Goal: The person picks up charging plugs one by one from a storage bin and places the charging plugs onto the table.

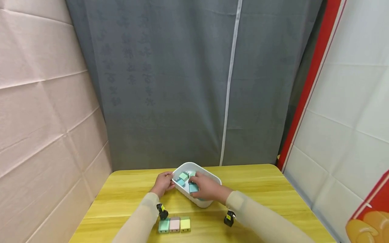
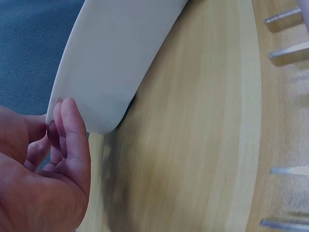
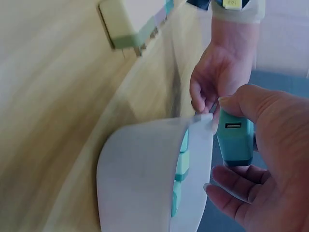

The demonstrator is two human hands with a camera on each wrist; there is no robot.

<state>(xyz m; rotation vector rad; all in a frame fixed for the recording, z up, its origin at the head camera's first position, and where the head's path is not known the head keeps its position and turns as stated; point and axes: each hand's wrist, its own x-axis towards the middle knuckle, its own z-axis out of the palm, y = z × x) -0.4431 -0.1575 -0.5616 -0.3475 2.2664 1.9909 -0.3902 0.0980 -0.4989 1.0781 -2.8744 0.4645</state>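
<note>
My left hand (image 1: 163, 184) pinches the rim at the left corner of a white plastic bin (image 2: 120, 53), thumb on one side and fingers on the other. Over the bin, my right hand (image 1: 209, 186) holds a teal USB charger (image 3: 235, 137). Its thumb lies on the charger near the USB port, which faces the right wrist camera. Inside the bin lie more chargers in green (image 1: 183, 176) and blue (image 1: 180, 182); my right hand hides part of the inside.
Nearer to me on the wooden table (image 1: 127, 202) stand a green charger (image 1: 164, 226), a pink charger (image 1: 174, 225) and a yellow charger (image 1: 185, 224) in a row, side by side. Metal prongs show at their far side. A grey curtain (image 1: 170, 84) hangs behind the table.
</note>
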